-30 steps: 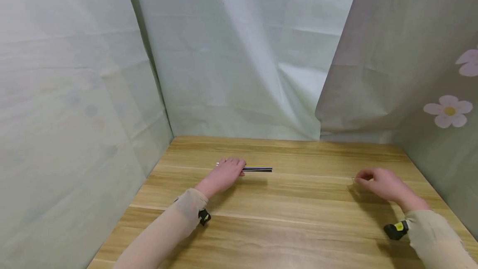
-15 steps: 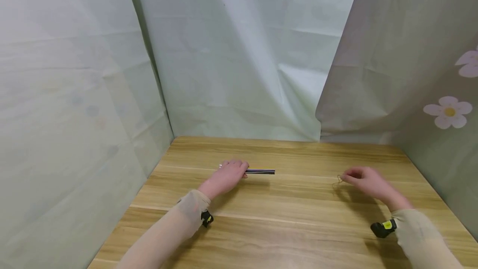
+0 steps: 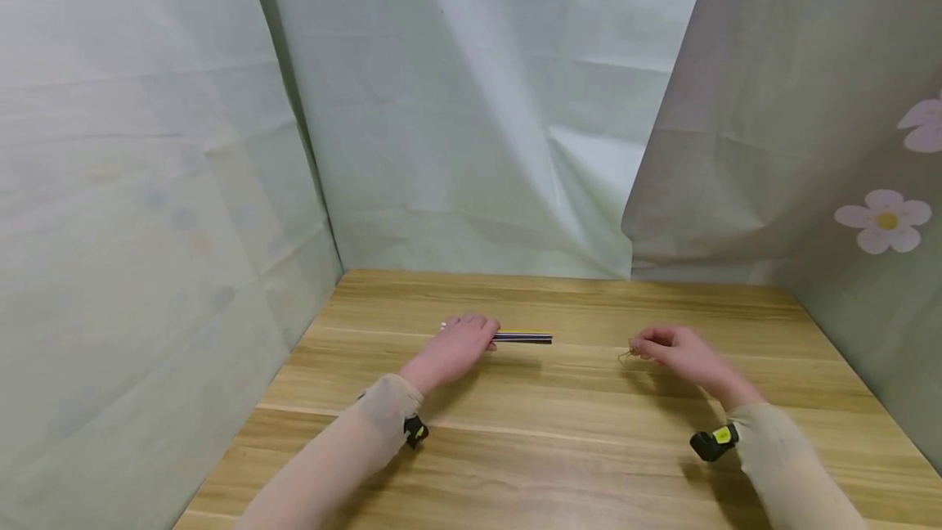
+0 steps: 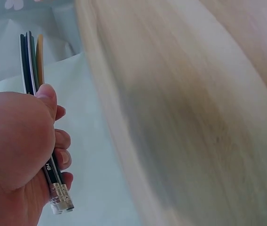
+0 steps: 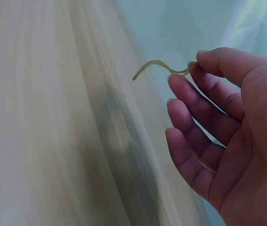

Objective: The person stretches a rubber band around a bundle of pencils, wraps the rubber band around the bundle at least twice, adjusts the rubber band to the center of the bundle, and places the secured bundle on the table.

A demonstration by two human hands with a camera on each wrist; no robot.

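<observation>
Curled round a small bundle of pencils [image 3: 524, 338], my left hand [image 3: 452, 348] holds it level above the left-centre of the table. The left wrist view shows dark pencils [image 4: 31, 63] and a yellow-orange one, with silver ferrules [image 4: 60, 194] and pale erasers below the palm; the fingers hide the bundle's middle. To the right, my right hand [image 3: 680, 354] pinches a thin yellowish rubber band [image 5: 156, 62] between thumb and index finger. The band dangles in a loose curve toward the pencils, with a gap between the two. The other right fingers [image 5: 183, 143] are loosely bent.
A wood-grain table [image 3: 530, 448] lies under both hands. Pale cloth sheets [image 3: 456, 145] hang behind it and at the sides, the right one printed with flowers [image 3: 883, 221]. Black wrist cameras [image 3: 712, 442] sit under both sleeves.
My right hand has moved left across the table with the rubber band, closing much of the distance to the pencils. The left hand with the pencils has shifted slightly right.
</observation>
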